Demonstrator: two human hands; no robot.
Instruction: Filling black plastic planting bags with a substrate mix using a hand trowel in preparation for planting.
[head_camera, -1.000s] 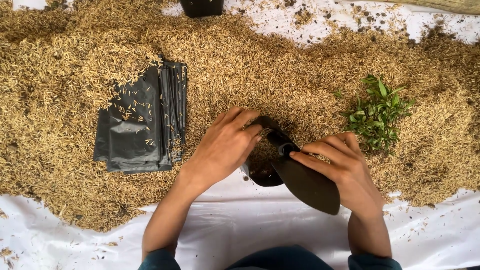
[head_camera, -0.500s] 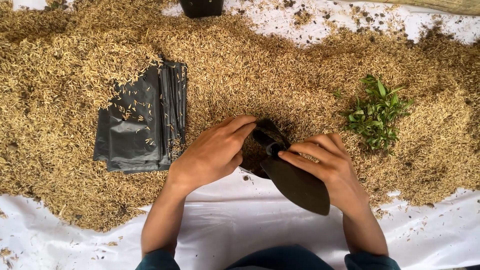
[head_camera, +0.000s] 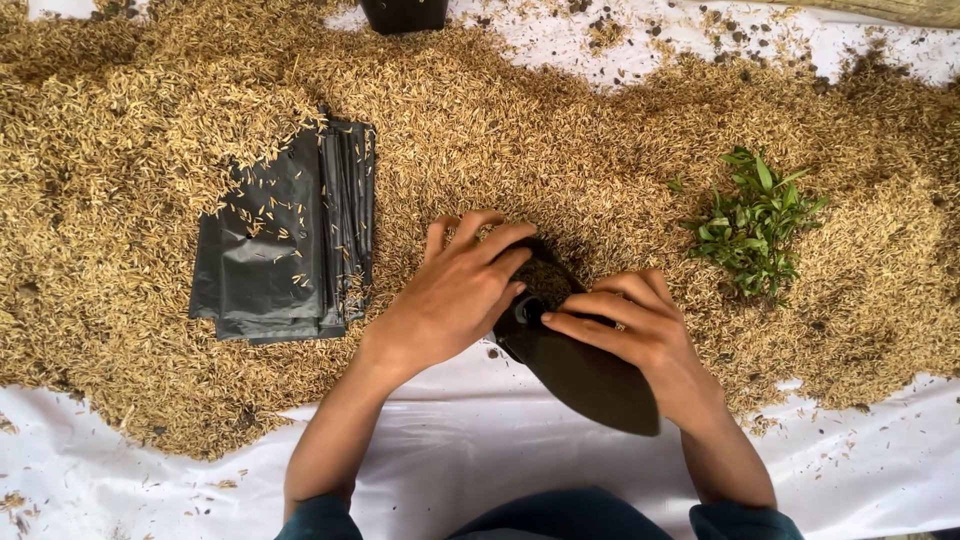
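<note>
A small black plastic bag (head_camera: 585, 375) lies on its side at the near edge of a wide heap of rice husks (head_camera: 560, 130), its mouth toward the heap. My right hand (head_camera: 630, 325) grips the bag near its mouth from above. My left hand (head_camera: 455, 290) is cupped, palm down, over the husks at the bag's opening, fingers touching its rim. Husk material shows dark inside the mouth. The bag's closed end points toward me over the white sheet (head_camera: 480, 470).
A flat stack of black plastic bags (head_camera: 285, 240) sprinkled with husks lies to the left. A bunch of green leafy cuttings (head_camera: 755, 220) sits on the husks at the right. A dark pot (head_camera: 405, 12) stands at the far edge.
Both hands and the bag have shifted slightly away from me and leftward into the heap. My left hand has moved over the bag's mouth.
</note>
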